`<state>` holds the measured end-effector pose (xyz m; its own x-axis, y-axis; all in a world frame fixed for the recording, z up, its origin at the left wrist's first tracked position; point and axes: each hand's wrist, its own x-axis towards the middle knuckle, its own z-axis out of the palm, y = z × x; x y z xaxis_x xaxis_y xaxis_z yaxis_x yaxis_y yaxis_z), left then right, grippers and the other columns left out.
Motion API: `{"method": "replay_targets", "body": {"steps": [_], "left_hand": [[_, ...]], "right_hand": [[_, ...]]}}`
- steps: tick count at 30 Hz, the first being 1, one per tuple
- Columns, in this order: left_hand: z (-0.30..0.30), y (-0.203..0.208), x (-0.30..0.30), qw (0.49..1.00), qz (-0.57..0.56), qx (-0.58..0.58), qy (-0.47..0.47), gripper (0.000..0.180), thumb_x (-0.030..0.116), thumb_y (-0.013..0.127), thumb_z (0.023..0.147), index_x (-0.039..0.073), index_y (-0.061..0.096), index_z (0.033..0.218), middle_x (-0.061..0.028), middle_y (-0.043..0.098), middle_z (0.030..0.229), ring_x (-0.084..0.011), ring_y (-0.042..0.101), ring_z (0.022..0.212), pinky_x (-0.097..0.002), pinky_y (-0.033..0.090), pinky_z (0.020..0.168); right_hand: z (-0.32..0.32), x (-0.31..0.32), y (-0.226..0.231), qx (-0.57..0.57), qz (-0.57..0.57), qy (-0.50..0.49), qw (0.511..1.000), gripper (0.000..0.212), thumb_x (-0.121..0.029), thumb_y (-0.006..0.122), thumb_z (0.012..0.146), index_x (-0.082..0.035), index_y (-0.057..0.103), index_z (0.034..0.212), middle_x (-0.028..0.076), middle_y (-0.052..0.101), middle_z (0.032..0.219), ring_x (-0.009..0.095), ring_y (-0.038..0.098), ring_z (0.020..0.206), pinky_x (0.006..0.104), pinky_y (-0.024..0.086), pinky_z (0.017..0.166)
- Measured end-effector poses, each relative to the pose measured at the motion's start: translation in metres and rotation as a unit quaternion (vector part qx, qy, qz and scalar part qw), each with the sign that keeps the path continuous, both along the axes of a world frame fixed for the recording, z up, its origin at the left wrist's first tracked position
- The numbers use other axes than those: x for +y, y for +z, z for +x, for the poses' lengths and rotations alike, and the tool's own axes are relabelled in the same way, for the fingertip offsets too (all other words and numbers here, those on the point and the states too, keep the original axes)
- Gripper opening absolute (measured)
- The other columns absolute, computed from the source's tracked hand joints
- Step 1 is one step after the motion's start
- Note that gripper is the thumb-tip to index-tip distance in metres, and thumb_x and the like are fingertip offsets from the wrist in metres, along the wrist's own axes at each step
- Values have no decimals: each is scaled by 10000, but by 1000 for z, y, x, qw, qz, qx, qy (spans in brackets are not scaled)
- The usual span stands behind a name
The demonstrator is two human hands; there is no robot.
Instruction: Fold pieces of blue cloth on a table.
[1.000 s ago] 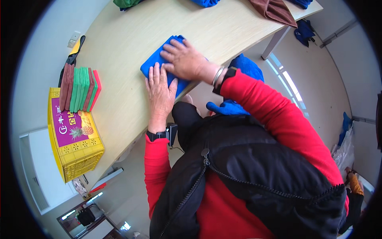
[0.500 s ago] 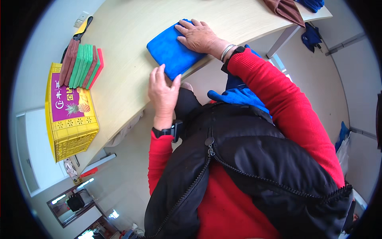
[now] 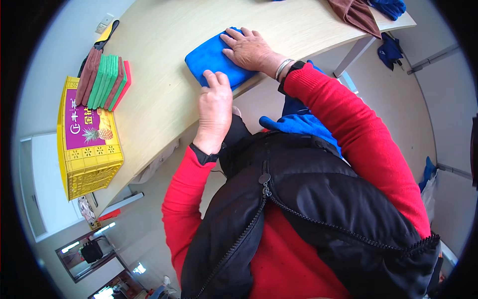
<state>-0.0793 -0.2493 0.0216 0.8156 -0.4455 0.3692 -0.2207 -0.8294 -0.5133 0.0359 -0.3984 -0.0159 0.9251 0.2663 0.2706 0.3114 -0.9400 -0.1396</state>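
Note:
A folded blue towel (image 3: 210, 59) lies near the table's front edge, its near part hanging at the edge. Flat on its right side rests my right hand (image 3: 249, 52), fingers stretched out and slightly spread. My left hand (image 3: 215, 110) is at the towel's near left edge, its fingers curled in and closed on the cloth. The thumb of that hand is hidden from view.
The pale wooden table (image 3: 159, 65) curves around me. A yellow plastic crate (image 3: 94, 174) stands at the left, beside stacked folded brown, green and red cloths (image 3: 103, 82). At the far right lie a brown cloth (image 3: 354, 15) and blue cloth (image 3: 391, 7).
My left hand has moved up onto the towel's near edge, and its fingers have gone from spread to curled. The towel's near corner has drawn up. My right hand has barely shifted.

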Motion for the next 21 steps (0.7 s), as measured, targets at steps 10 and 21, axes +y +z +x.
{"method": "replay_targets", "body": {"steps": [10, 21], "left_hand": [[-1, -7, -3, 981, 188, -41, 30, 303, 138, 627, 863, 25, 609, 1145, -185, 694, 1136, -78, 612, 629, -194, 492, 482], [-18, -5, 16, 999, 27, 35, -16, 376, 52, 594, 880, -41, 587, 1244, -262, 648, 1255, -213, 694, 709, -291, 573, 560]], "right_hand": [[-2, -1, 6, 36, 3, 7, 999, 587, -531, 311, 1059, -213, 389, 1546, 76, 365, 1605, 354, 363, 1452, 523, 271, 1207], [-8, -2, 10, 35, 14, 11, 999, 573, -510, 319, 1059, -203, 407, 1535, 83, 374, 1597, 351, 383, 1434, 513, 291, 1195]]}}
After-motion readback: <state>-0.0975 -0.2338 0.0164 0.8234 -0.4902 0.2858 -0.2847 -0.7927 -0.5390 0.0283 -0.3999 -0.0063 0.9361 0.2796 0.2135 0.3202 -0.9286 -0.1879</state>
